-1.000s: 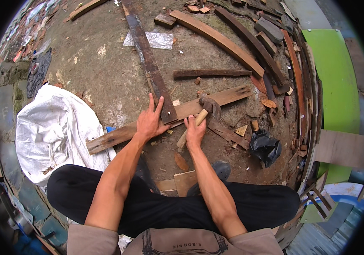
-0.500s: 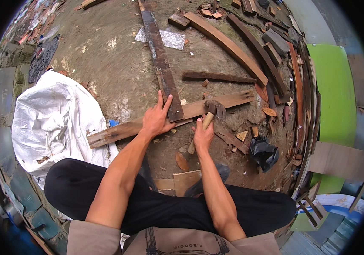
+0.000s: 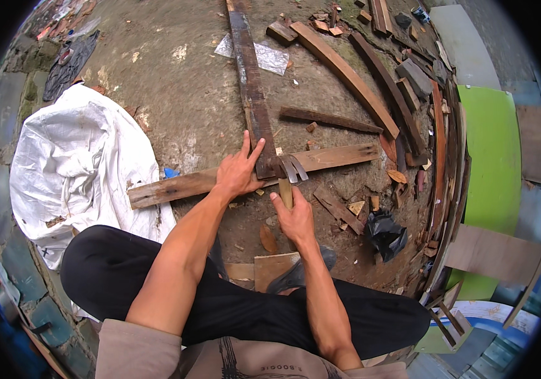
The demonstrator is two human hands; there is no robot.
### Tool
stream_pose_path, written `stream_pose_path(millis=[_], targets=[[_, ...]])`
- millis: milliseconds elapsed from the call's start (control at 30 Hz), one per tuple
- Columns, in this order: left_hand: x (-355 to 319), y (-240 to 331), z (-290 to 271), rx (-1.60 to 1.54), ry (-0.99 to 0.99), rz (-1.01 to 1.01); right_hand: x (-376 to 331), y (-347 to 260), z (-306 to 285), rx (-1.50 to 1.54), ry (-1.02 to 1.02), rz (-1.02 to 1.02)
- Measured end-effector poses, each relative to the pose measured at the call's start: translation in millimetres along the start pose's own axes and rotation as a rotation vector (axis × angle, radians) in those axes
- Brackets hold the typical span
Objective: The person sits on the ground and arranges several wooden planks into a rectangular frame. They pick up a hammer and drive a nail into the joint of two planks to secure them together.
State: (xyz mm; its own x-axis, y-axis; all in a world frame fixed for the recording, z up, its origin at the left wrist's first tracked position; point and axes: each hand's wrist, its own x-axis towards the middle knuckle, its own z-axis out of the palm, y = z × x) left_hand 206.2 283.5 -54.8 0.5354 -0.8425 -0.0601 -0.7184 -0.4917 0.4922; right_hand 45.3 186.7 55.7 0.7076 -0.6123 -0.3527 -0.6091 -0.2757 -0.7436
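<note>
My right hand [image 3: 294,218] is closed round the wooden handle of a claw hammer [image 3: 286,192]. The hammer's head lies over the near end of a long dark plank [image 3: 249,82], with its claws pointing right. That plank runs away from me and its near end crosses on top of a weathered board [image 3: 340,156]. My left hand [image 3: 239,169] rests with fingers spread against the left edge of the dark plank, above the weathered board. The hammer head hides the plank's end corner, so whether it touches the wood I cannot tell.
A white sack [image 3: 87,158] lies at the left, under the board's left end. Curved-looking timbers [image 3: 346,76] and a short dark strip [image 3: 330,119] lie to the right. A black plastic bag [image 3: 385,237] sits near my right knee. Beyond stands a green panel [image 3: 488,158].
The hammer has moved left, from beside the dark plank to over its near end, with my right hand. My left hand keeps its place on the plank.
</note>
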Motion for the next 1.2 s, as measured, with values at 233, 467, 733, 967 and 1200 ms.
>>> stream_pose_path(millis=[233,467,733,967,1200], targets=[[1.4,7.1,-12.9,0.043,-0.091,-0.036,-6.9,-35.5,-12.6,0.136,0.156,-0.062],[2.2,8.0,-12.5,0.056,-0.112,-0.04,8.7,-9.8,-6.2,-0.082,-0.073,0.16],[2.9,7.6,-10.6,0.07,-0.085,-0.018,-4.1,-19.3,-6.0,0.232,0.308,-0.149],[1.9,6.7,-12.5,0.089,-0.15,-0.05,5.0,-17.6,-5.5,0.005,0.033,0.125],[2.5,6.7,-6.7,0.077,-0.113,-0.033,-0.6,-4.0,1.6,0.223,0.227,-0.048]])
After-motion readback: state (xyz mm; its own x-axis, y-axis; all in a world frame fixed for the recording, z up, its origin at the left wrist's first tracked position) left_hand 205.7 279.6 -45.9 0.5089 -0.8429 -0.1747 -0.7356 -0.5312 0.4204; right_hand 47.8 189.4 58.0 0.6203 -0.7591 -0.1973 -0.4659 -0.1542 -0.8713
